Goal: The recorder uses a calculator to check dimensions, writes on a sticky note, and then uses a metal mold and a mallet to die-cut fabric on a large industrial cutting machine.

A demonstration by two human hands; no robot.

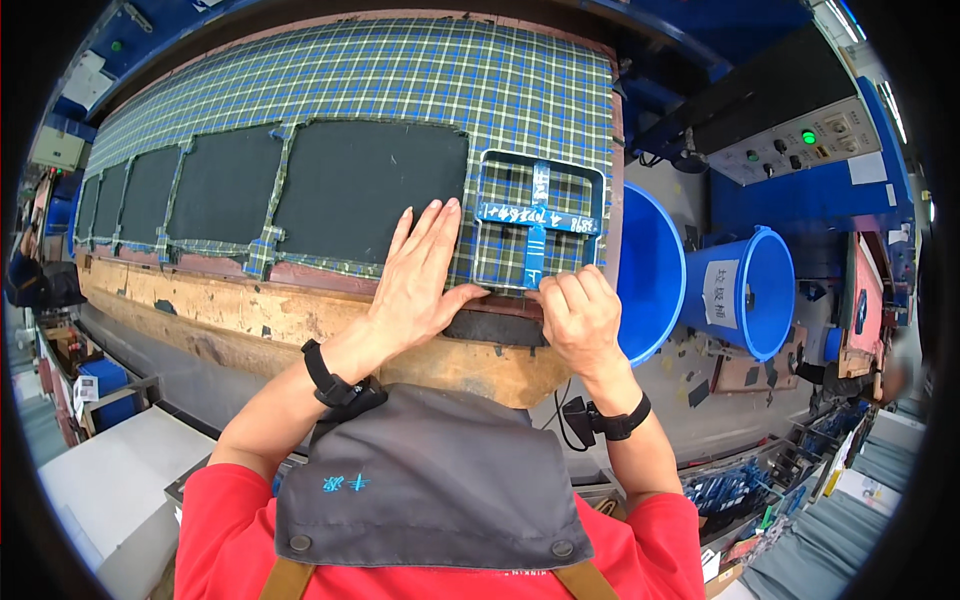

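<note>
Near the front right corner of the worktop [230,320], the blue-barred cutting die [540,218] lies on the plaid fabric [380,70], just right of a dark cutout [370,185]. The right hand [580,312] curls in a narrow pinch on the die's front rim; the left hand [420,268] lies flat beside it, holding nothing. Best to square the rim with the checks, keep the cloth smooth and waste little beside the cutout.
</note>
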